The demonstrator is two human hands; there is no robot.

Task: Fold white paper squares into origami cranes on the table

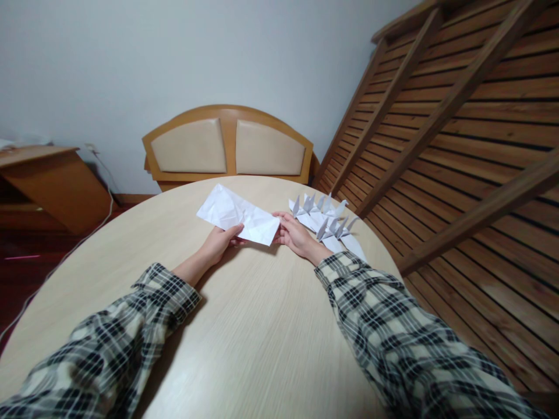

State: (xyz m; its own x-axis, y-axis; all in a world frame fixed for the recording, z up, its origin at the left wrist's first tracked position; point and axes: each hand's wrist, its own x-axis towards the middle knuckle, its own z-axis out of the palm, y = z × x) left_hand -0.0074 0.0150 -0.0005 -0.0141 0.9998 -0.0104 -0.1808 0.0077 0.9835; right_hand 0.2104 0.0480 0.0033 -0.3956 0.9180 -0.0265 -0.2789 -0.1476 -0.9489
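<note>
The left hand and right hand pinch creased paper over the round table, left of what may be paper cranes. It looks like folding; a next fold would need lined-up edges.

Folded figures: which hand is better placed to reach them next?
Likely the right hand, beside the folded figures; the left hand is farther off, though both hold the white paper.

In our left hand and right hand we hold a creased white paper; just right of our right fingers, folded paper birds cluster on the pale round table.
</note>
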